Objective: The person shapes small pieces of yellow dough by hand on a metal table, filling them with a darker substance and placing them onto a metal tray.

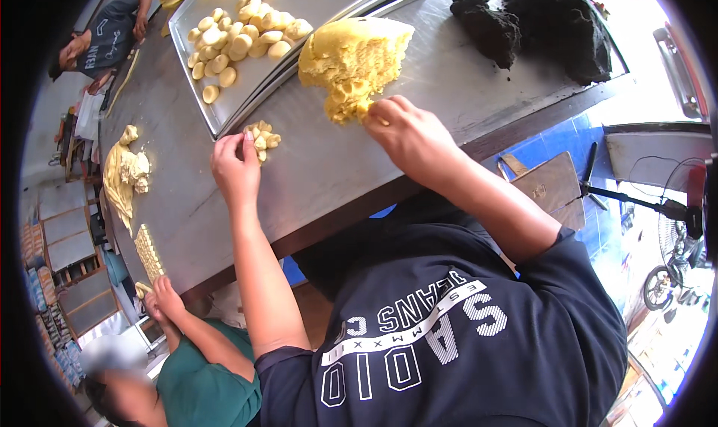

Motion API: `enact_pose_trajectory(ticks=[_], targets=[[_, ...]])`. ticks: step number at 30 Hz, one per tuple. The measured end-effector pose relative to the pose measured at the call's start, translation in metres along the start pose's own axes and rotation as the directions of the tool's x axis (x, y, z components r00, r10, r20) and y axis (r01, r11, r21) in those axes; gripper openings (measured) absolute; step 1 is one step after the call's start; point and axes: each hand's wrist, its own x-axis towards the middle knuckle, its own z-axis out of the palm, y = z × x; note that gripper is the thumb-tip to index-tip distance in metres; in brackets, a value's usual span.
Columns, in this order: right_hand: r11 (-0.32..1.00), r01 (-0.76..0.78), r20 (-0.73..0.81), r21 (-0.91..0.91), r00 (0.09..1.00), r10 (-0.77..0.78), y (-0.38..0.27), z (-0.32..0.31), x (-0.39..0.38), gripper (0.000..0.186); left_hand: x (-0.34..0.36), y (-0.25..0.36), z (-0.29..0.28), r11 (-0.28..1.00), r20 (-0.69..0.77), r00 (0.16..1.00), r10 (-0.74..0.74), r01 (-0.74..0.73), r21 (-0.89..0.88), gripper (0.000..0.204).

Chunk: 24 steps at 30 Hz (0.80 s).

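Yellow dough is set between tray and table's near edge; its ragged end is pinched in right hand; small pieces are touched by left hand — grip can't be told; pinches are best kept even.

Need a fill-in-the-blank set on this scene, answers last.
The right hand touches the large dough mound, coloured ____.
The left hand is at small dough pieces, ____ (inside/outside) the tray of dough discs.
The lumps at the picture's upper right are coloured ____.
The nearer co-worker's sleeve is ____.

Missing: yellow; outside; black; green.
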Motion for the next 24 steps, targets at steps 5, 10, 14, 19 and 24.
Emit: enact_pose_trajectory(ticks=[5, 10, 14, 19, 24], targets=[[0.974, 0.110, 0.118, -0.198, 0.989, -0.087, -0.018, 0.005, 0.027, 0.015, 0.010, -0.038, 0.009, 0.790, 0.164, 0.972, -0.169, 0.233, -0.567, 0.033], [0.994, -0.079, 0.024, 0.070, 0.997, 0.078, 0.006, -0.016, -0.015, 0.023, -0.014, 0.007, -0.018, 0.446, 0.161, 0.934, -0.319, 0.298, -0.844, 0.031], [0.999, -0.012, 0.050, 0.037, 0.999, 0.010, 0.006, -0.004, -0.020, 0.023, -0.094, 0.031, -0.039, 0.483, 0.376, 0.904, -0.203, 0.426, -0.765, 0.029], [0.992, 0.047, -0.042, -0.120, 0.998, -0.052, 0.008, 0.012, 0.002, 0.009, -0.108, 0.074, -0.037, 0.938, 0.100, 0.933, 0.346, -0.347, 0.001, 0.049], [0.977, -0.007, 0.081, 0.214, 0.997, -0.010, 0.002, -0.010, 0.007, 0.023, -0.111, 0.068, -0.038, 0.929, 0.142, 0.985, -0.097, 0.141, -0.341, 0.044]])
